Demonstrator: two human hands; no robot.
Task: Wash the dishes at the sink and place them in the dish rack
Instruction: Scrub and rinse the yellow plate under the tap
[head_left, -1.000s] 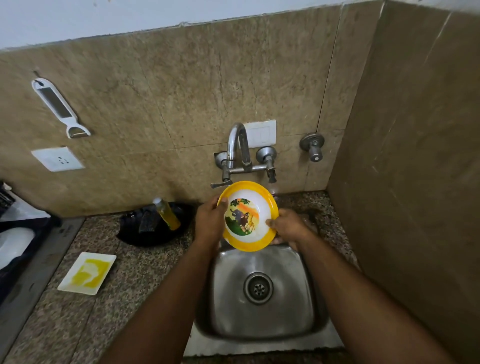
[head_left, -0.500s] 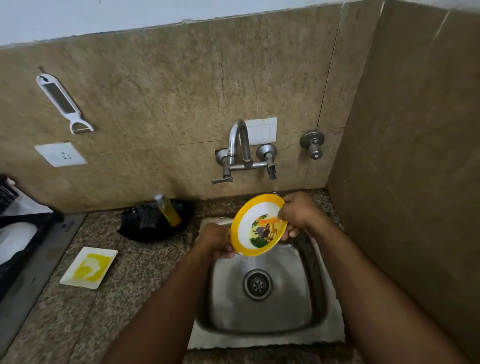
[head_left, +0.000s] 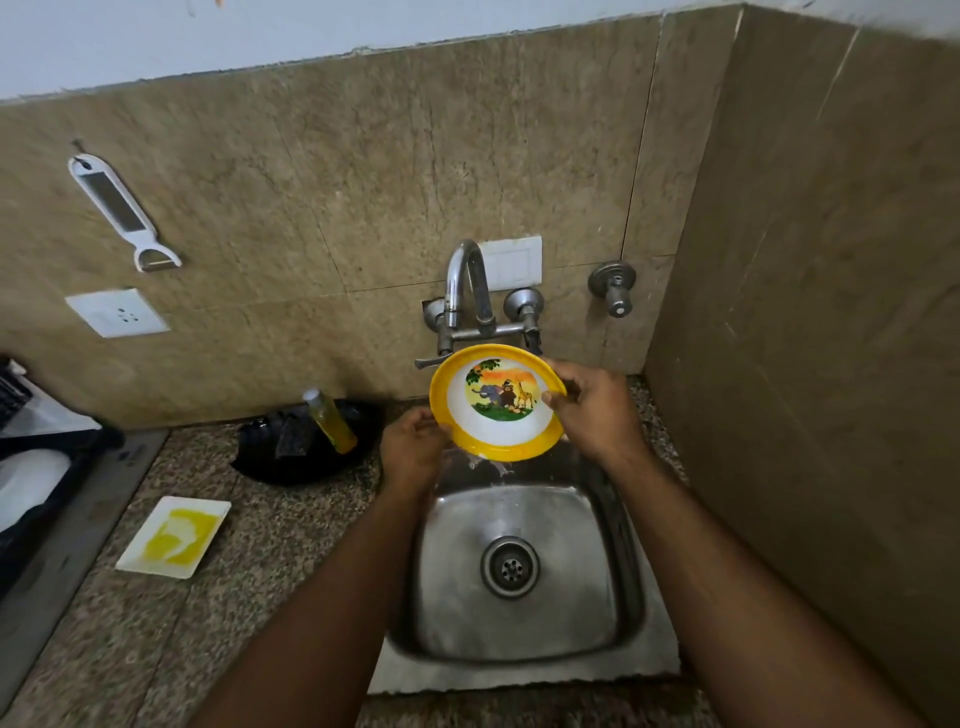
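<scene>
1. Held above the back edge of the steel sink (head_left: 519, 561), under the tap (head_left: 467, 280): a round plate (head_left: 493, 431), tilted toward the camera.
2. Yellow rim, white inside, cartoon animals printed in the middle; water dripping from the low edge.
3. Left hand (head_left: 413, 447) gripping the rim at 8 o'clock, fingers curled.
4. Right hand (head_left: 597, 410) gripping at 3 o'clock, thumb on the face.

1. Sink (head_left: 524, 525): brushed steel, dull sheen, wet.
2. Faucet (head_left: 467, 280): polished chrome metal.
3. Plate (head_left: 498, 402): glossy plastic, yellow rim, printed centre.
4. Countertop (head_left: 249, 582): speckled granite, smooth.
5. Wall tiles (head_left: 337, 182): beige stone, matt.
</scene>
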